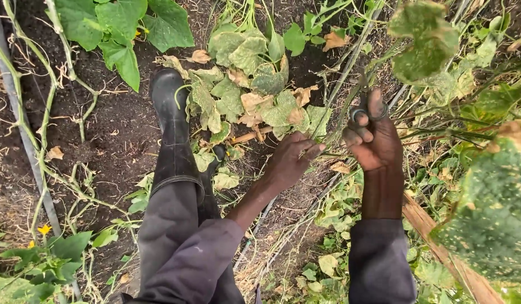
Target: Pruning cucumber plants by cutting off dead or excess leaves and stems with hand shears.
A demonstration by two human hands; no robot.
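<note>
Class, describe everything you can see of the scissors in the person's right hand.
The scissors look like grey metal, with ring handles. The right hand holds them upright, thumb through one ring and a finger through the other, blades pointing up among thin green vine stems. The blades are mostly hidden by stems and blur, so whether they are open or closed cannot be told.

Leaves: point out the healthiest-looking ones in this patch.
The plain green leaves at the top left, beside the black boot. They are smooth and even green, while the others are pale-speckled, yellowed or dried brown.
</note>
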